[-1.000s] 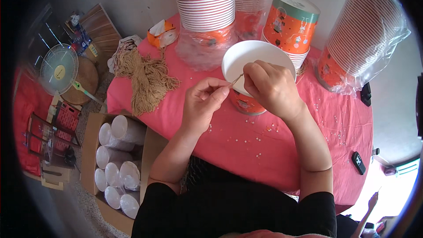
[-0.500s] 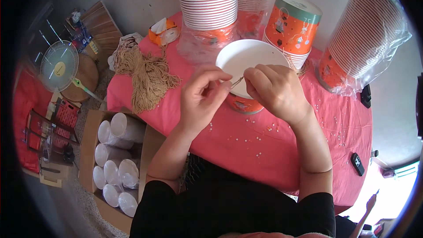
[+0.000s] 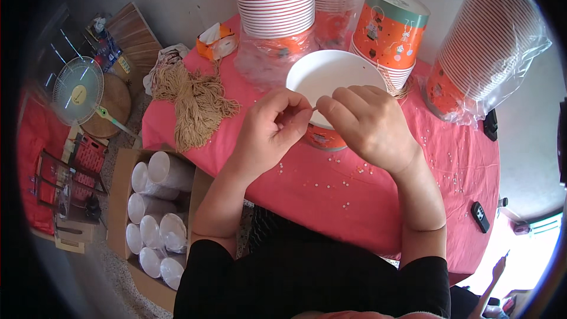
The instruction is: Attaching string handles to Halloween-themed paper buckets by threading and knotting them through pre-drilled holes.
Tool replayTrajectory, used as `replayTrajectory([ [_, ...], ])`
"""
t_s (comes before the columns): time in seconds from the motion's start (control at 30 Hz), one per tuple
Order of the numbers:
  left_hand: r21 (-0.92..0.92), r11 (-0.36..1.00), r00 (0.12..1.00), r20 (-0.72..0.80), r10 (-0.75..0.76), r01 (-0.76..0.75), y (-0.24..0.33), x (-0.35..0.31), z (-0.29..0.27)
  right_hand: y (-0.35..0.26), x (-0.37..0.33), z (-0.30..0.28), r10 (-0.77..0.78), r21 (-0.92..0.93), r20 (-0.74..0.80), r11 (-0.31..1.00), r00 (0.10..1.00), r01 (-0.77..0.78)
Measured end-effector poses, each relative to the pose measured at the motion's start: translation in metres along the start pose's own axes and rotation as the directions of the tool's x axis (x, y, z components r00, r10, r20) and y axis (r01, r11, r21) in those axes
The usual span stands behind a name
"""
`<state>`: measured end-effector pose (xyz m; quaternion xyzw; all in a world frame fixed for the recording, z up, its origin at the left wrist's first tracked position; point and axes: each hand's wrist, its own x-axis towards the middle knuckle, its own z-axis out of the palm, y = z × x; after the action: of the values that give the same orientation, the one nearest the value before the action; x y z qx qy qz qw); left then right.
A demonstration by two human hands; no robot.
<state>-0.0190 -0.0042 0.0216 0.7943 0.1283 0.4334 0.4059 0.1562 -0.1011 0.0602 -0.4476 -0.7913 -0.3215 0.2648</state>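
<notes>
My left hand [image 3: 273, 129] pinches a thin brown cord [image 3: 315, 108] between thumb and fingertips. From the other side my right hand [image 3: 375, 129] is closed on the same cord, knuckles upward; only a short piece shows between the hands. Both hands are held over the near rim of a large paper bucket [image 3: 319, 70], white inside and orange outside, standing on the table. A bundle of tan cords [image 3: 198, 109] lies to the left on the cloth. More thin cord [image 3: 397, 87] hangs by the bucket stack at the back right.
Tall bucket stacks in clear plastic [image 3: 273, 0] [image 3: 484, 47] and an orange, green-based bucket [image 3: 393, 29] line the back. Small white bits dot the pink tablecloth [image 3: 283, 201]. A black remote [image 3: 479, 217] lies right. At left are a carton [image 3: 121, 201] of wrapped cups and a fan [image 3: 78, 91].
My hands have drawn closer together, and less of the cord shows between them. The right hand has turned a little. The view has shifted slightly.
</notes>
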Motion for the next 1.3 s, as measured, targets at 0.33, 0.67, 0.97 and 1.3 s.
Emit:
replayTrajectory([
  [0.33,0.268,0.948,0.984,-0.001,0.179,-0.172,-0.013,-0.004,-0.004,0.013,0.000,-0.025,0.033,-0.108,-0.141,0.993,0.989,-0.049],
  [0.67,0.306,0.940,0.977,-0.095,0.189,-0.152,-0.018,-0.008,-0.007,0.024,-0.003,-0.032,0.221,0.023,-0.271,0.974,0.937,-0.223],
  [0.97,0.327,0.935,0.990,0.066,0.125,-0.140,0.001,-0.026,0.028,0.017,-0.007,-0.042,0.612,0.559,-0.133,0.696,0.779,-0.451],
  [1.3,0.273,0.940,0.978,-0.104,-0.180,0.202,-0.051,0.042,-0.030,0.023,-0.012,-0.067,0.541,0.959,0.282,-0.127,0.792,-0.255],
])
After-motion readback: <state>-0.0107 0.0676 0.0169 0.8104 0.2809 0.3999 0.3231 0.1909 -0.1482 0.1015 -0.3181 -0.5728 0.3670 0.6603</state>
